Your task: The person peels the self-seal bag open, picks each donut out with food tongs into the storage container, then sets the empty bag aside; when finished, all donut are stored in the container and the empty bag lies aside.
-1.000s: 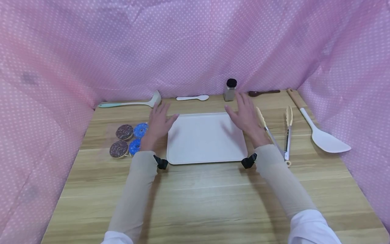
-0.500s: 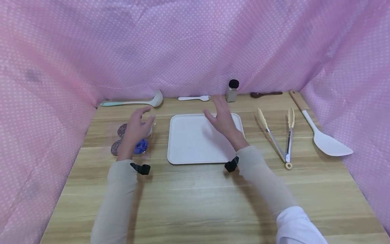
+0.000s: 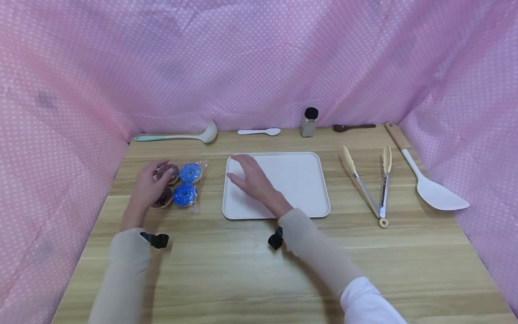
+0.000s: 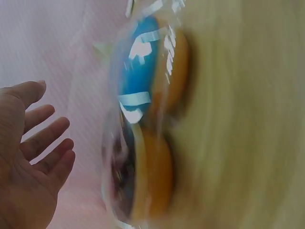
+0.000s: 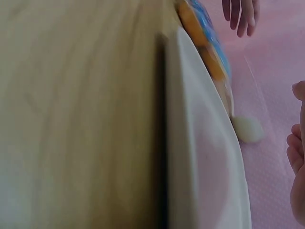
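My left hand (image 3: 146,186) hovers over the left side of a clear plastic pack of doughnuts, its fingers loosely bent and holding nothing. Two blue doughnuts (image 3: 185,194) lie on the pack's right side. The two dark brown doughnuts (image 3: 166,195) are partly covered by the hand in the head view. In the left wrist view, a gap shows between the hand (image 4: 35,148) and the wrapped doughnuts (image 4: 155,176). Over the left part of a white rectangular tray (image 3: 299,184), my right hand (image 3: 256,182) is held with fingers extended and nothing in it.
Along the back lie a ladle (image 3: 178,137), a white spoon (image 3: 259,131) and a dark brown spoon (image 3: 354,127), with a black-lidded jar (image 3: 309,122) standing among them. Spread tongs (image 3: 369,193) and a white spatula (image 3: 437,191) lie to the right. Pink dotted cloth (image 3: 259,63) surrounds the table.
Both hands have moved left: the left one from the tray's left edge across to the doughnuts' far left, the right one from the tray's right edge to over its left part.
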`<act>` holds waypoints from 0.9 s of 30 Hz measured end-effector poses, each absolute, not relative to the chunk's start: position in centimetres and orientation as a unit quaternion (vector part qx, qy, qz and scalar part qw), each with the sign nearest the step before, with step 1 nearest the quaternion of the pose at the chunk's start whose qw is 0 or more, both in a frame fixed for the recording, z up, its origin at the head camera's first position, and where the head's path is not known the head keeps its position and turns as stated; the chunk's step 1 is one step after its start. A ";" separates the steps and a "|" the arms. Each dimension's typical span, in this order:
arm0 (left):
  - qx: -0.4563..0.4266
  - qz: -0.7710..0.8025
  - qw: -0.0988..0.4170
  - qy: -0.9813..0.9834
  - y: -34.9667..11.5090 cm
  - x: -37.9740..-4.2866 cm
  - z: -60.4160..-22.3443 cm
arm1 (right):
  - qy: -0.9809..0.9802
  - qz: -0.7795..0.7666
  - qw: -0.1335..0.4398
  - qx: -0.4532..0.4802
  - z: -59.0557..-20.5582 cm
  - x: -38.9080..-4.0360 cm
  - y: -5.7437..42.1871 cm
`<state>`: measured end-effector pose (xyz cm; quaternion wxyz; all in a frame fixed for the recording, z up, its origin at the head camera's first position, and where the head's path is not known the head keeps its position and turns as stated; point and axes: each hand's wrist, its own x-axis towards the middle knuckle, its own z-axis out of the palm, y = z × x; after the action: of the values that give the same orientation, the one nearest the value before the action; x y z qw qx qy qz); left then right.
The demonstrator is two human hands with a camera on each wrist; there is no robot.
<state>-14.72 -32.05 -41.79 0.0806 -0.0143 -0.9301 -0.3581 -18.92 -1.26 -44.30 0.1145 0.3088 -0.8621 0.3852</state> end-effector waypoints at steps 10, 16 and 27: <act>-0.002 -0.379 0.046 -0.924 -34.9 -12.6 -43.5 | -0.854 0.386 0.030 0.347 -45.6 -14.8 -6.7; -0.010 -0.374 0.043 -0.927 -35.9 -12.3 -44.2 | -0.853 0.396 -0.001 0.341 -46.0 -12.4 -9.5; -0.037 -0.325 0.056 -0.943 -35.9 -12.5 -44.6 | -0.890 0.324 0.019 0.320 -46.5 -10.4 -12.0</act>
<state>-12.52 -35.90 -44.63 0.0560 -0.0367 -0.9433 -0.3252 -10.42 -12.04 -46.53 0.0186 0.3202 -0.8900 0.3241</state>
